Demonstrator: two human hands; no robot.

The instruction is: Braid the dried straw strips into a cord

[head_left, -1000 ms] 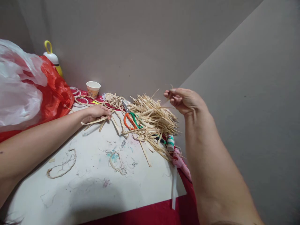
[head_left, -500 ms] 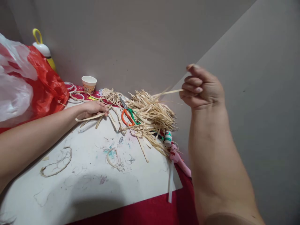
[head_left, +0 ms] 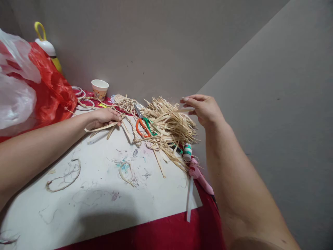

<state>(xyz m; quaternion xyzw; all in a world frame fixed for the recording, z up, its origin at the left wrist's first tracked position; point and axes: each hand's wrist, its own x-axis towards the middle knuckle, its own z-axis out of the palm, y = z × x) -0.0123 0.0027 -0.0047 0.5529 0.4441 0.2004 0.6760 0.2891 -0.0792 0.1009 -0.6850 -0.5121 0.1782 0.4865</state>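
Observation:
At the far edge of the white board, my left hand (head_left: 106, 116) is closed on several pale straw strips (head_left: 102, 127), whose loose ends stick out below the fingers. From that hand a twisted straw cord (head_left: 134, 130) runs along the board. Above the right end of the straw bundle (head_left: 169, 116) is my right hand (head_left: 204, 106), thumb and forefinger close together. A straw strip (head_left: 185, 110) leads into its curled fingers. Scissors (head_left: 143, 125) with orange and green handles lie between the hands, against the bundle.
Behind my left hand stand a paper cup (head_left: 100, 90) and white rings (head_left: 85, 105). Plastic bags (head_left: 52, 86) and a yellow-topped bottle (head_left: 48, 48) are at the left. A pink glue gun (head_left: 199, 177) with a glue stick lies at the board's right edge, near the wall.
My right hand has come down and left toward the bundle, and its fingers have loosened from a fist. The strip it pulled taut is lower. My left hand keeps its grip.

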